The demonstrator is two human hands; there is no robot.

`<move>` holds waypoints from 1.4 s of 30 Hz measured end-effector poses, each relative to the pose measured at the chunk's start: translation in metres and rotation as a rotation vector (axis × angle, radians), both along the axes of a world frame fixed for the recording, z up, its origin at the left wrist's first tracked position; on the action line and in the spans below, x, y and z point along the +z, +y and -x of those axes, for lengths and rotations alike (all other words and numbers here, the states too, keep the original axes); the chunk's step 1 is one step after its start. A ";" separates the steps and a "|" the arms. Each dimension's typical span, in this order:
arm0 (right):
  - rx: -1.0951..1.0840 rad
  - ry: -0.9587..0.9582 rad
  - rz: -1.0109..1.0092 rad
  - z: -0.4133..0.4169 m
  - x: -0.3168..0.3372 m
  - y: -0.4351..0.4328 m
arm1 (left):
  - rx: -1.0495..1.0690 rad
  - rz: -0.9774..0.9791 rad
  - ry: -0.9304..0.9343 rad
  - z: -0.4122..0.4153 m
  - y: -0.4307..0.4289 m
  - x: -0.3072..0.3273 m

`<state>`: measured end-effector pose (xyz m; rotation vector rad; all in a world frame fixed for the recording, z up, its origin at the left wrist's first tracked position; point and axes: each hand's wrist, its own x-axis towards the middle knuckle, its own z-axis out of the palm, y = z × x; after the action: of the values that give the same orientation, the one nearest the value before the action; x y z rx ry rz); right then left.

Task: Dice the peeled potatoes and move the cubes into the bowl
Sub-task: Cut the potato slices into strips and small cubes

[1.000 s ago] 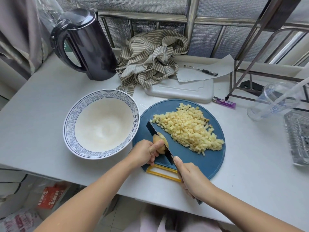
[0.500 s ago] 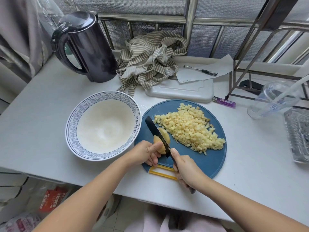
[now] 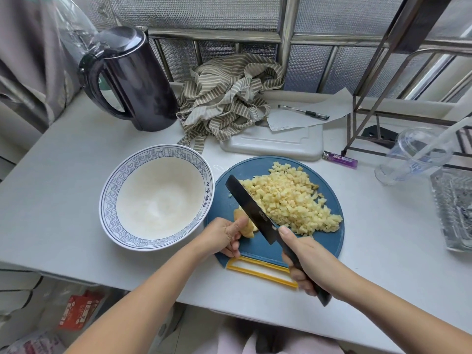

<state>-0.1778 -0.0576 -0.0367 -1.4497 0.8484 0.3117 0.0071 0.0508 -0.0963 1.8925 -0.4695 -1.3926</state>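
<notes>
Far left on the desk (image 3: pixel 63 175) you've got the dark kettle (image 3: pixel 138 80) at the back, handle turned left. In front of it sits the blue-rimmed bowl (image 3: pixel 108 208), its white inside facing up, its right rim just beside the round blue cutting board (image 3: pixel 329 241).

Behind the two of them, a crumpled striped cloth (image 3: pixel 229 103).

Now your left grip (image 3: pixel 224 236): fingers curled, thumb on top, pinching a piece of peeled potato (image 3: pixel 248 229) down on the board's near-left part. Right against that piece comes the knife (image 3: pixel 252 208), dark blade running from far-left to near-right, tip toward the bowl. Whether the edge is touching the board, I can't tell.

On the other side of the blade, the potato cubes (image 3: pixel 291 200) lie in one big heap across the middle and right of the board, all of them on the board.

Your right grip (image 3: pixel 311 261) is wrapped round the knife handle, one finger stretched up toward the blade, the handle's end poking out below the palm. It sits over the board's yellow handle (image 3: pixel 260 270) at the near edge.

Further right: a white tray (image 3: pixel 275 144) with paper (image 3: pixel 293 121) and a pen (image 3: pixel 304 112), a purple lighter (image 3: pixel 339 159), a clear plastic cup (image 3: pixel 413 159) and a glass dish (image 3: pixel 454 208).
</notes>
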 end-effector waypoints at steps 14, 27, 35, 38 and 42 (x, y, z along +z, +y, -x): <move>0.045 0.008 0.018 0.006 0.001 0.000 | -0.001 0.002 0.018 0.000 0.000 -0.003; 0.067 0.026 0.030 -0.006 -0.002 0.002 | -0.005 -0.012 -0.010 0.001 -0.001 -0.002; 0.092 0.023 0.122 -0.015 -0.017 0.007 | -0.019 -0.006 0.005 0.000 -0.001 -0.002; 0.103 0.022 0.168 -0.023 -0.022 0.009 | 0.017 -0.009 0.005 0.001 -0.001 -0.001; 0.082 0.010 0.134 -0.019 -0.025 0.009 | 0.044 0.001 0.020 0.001 -0.001 -0.002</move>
<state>-0.1592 -0.0485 -0.0615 -1.6116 0.8315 0.3291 0.0057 0.0493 -0.0984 1.8753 -0.4162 -1.3816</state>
